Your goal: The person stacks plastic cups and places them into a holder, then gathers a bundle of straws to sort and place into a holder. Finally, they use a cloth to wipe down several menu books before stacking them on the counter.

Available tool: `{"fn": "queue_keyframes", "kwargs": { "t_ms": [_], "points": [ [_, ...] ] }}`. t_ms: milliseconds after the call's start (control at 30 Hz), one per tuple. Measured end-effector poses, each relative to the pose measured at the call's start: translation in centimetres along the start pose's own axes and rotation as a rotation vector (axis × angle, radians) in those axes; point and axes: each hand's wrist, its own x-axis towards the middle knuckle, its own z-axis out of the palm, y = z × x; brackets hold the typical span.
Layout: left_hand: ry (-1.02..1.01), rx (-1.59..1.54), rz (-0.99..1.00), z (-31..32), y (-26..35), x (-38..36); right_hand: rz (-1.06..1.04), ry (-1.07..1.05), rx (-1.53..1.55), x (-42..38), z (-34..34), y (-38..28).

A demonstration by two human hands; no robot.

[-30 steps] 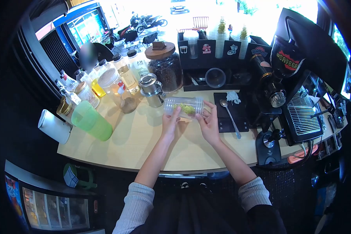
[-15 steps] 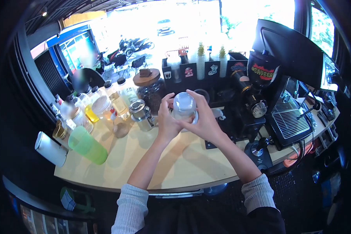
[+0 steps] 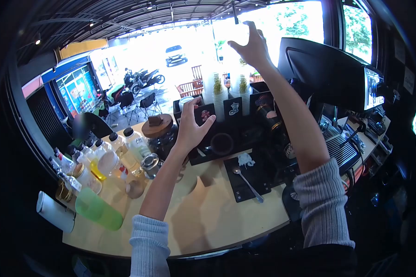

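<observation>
My right hand (image 3: pixel 254 48) is raised high above the cup stacks. Its thumb and fingers curve around a pale plastic cup (image 3: pixel 238 35), largely washed out by the glare behind. Lower and to the left, my left hand (image 3: pixel 192 127) has its thumb spread from its fingers, with nothing visible between them. Its fingertips are close to a white round rim (image 3: pixel 186 99) in the left slot of the black cup holder (image 3: pixel 208 134). Clear cup stacks (image 3: pixel 212 90) with a yellowish print stand in the slots to the right.
A spoon (image 3: pixel 248 184) and a crumpled white cloth (image 3: pixel 246 160) lie on a black mat (image 3: pixel 238 189). Bottles (image 3: pixel 125 154), a wood-lidded jar (image 3: pixel 157 129) and a green tumbler (image 3: pixel 98 208) line the left. A black monitor (image 3: pixel 326 71) and espresso machine tray (image 3: pixel 339 145) stand right.
My hands have separated from around the clear cup in front of me. The right has gone up with a cup; the left has moved to the holder's left slot. The camera view has shifted.
</observation>
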Motion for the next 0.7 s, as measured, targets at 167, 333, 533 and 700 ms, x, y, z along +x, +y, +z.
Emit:
{"fn": "queue_keyframes", "kwargs": {
  "t_ms": [167,333,533,700],
  "points": [
    [-0.069,0.111,0.064,1.4,-2.1,2.5,0.259,-0.261,-0.133,3.5,4.6,4.6],
    [-0.193,0.257,0.065,2.0,-3.4,2.5,0.366,-0.338,-0.126,2.8,6.5,7.0],
    [-0.230,0.275,0.097,2.6,-4.6,1.9,0.350,-0.593,-0.305,3.0,7.9,7.3],
    [-0.234,0.269,0.081,2.6,-4.7,1.9,0.396,-0.764,-0.427,2.6,8.8,7.7]
  ]
}}
